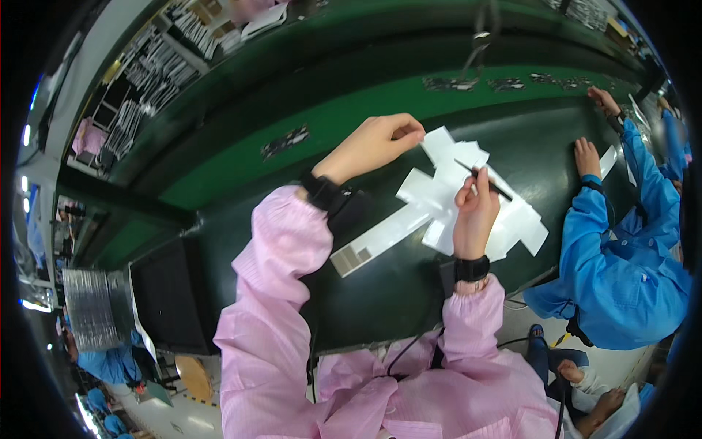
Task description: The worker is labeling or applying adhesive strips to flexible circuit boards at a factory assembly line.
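Left hand (376,143) fingers pinching the white flat carton blank's (439,197) top edge — right hand (475,208) fingers gripping a thin black tool (484,180) over it, on the dark desk (380,285).

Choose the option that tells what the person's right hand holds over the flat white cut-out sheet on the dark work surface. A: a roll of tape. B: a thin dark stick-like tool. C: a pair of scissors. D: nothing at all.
B: the right hand grips a thin dark stick-like tool laid across the white cut-out sheet, while the left hand pinches the sheet's upper edge.
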`<state>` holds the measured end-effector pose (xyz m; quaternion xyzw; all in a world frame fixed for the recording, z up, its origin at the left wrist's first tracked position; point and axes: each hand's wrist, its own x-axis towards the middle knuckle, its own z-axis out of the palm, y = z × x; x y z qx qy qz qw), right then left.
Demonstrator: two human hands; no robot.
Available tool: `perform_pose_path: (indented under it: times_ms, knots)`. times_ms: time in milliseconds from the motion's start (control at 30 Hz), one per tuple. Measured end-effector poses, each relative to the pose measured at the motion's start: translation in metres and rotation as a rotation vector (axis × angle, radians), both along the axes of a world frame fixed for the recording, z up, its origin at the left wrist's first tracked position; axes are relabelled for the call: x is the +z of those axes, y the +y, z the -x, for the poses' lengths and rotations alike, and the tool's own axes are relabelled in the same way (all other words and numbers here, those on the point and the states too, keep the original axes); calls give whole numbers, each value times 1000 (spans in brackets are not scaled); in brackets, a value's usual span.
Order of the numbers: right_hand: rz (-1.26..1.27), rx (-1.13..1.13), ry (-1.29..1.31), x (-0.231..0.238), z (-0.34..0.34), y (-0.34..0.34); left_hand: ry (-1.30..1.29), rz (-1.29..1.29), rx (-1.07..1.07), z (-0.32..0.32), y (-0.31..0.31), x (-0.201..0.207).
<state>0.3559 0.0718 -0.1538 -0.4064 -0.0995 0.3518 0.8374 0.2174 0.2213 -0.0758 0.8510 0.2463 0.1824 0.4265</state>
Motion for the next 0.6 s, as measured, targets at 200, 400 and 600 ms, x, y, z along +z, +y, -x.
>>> perform_pose_path:
  times_ms: [200, 400, 600]
  knots:
    - [-52, 53, 239, -10, -3, -2, 269, -594, 252, -90, 101, -57]
    - [-96, 173, 336, -13, 2, 4, 140, -599, 192, -117, 171, -135]
    - [-78, 259, 327, -14, -2, 4, 212, -694, 222, -123, 141, -94]
